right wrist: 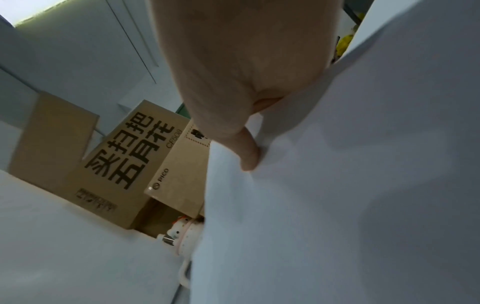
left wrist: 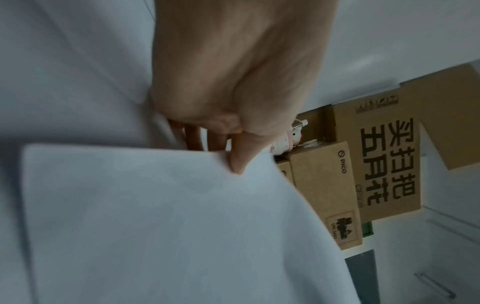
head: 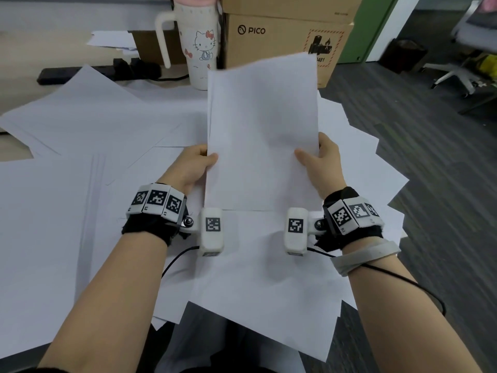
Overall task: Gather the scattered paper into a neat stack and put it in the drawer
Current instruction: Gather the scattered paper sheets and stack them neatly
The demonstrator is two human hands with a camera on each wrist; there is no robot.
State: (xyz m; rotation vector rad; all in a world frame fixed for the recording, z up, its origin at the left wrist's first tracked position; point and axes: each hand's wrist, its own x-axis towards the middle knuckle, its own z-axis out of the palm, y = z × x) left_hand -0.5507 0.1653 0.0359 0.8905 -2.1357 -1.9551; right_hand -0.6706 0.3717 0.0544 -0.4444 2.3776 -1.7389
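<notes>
I hold a small stack of white paper (head: 262, 135) upright in front of me, its bottom edge near the sheets on the desk. My left hand (head: 200, 162) pinches its left edge, thumb on the front, fingers behind. My right hand (head: 316, 160) pinches the right edge the same way. In the left wrist view the left hand (left wrist: 233, 160) has its thumb on the paper stack (left wrist: 168, 226). In the right wrist view the right hand (right wrist: 249, 156) presses its thumb on the stack (right wrist: 337, 195). Many loose sheets (head: 88, 125) lie scattered over the desk. No drawer is in view.
A Hello Kitty tumbler (head: 200, 47) with a handle stands behind the stack, next to PICO cardboard boxes (head: 279, 39). A black power strip (head: 102, 71) lies at the back left. Loose sheets overhang the desk's right edge (head: 376, 184) above dark floor. An office chair (head: 462, 74) stands far right.
</notes>
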